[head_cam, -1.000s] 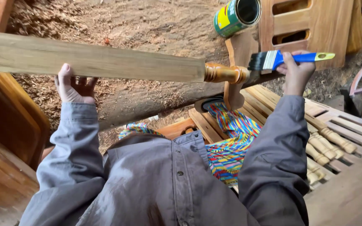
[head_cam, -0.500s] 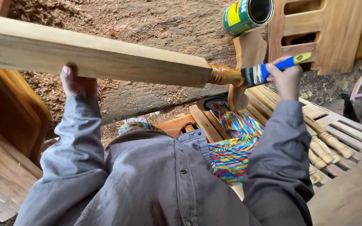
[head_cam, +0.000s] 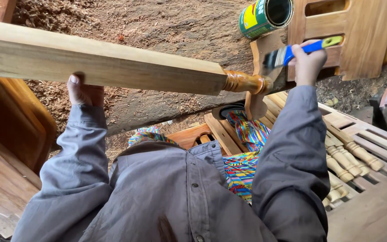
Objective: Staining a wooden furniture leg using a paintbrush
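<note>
The long wooden post [head_cam: 104, 67] lies across the view from 9 o'clock to about 2 o'clock, w/ square pale section on most of its length and a turned, glossy amber end [head_cam: 245, 83] near the centre-right. The left hand [head_cam: 85, 92] holds the post from below at approx. 10 o'clock; its fingers are curled around the square part, one fingertip showing at the lower edge, the rest hidden behind the wood. The right hand [head_cam: 309, 62] is at 1 o'clock, fingers closed around the blue handle of a paintbrush [head_cam: 298, 50] w/ a yellow-green tip; the dark bristles touch or are just beside the turned end, I cannot tell which exactly. Just above the brush, at 12–1 o'clock, an open tin can [head_cam: 265, 17], green w/ yellow label, lies tilted w/ its mouth toward the right. Behind brush and can stands a brown wooden furniture panel [head_cam: 363, 40] w/ rectangular openings. At 3–4 o'clock a slatted wooden frame w/ turned spindles [head_cam: 350, 157] lies near the right sleeve. The ground [head_cam: 157, 27] under the post is covered w/ sawdust. At 8 o'clock are dark varnished boards [head_cam: 5, 148]. The person wears a grey jacket [head_cam: 166, 192], and a multicoloured striped cloth [head_cam: 242, 157] shows at the centre.
</note>
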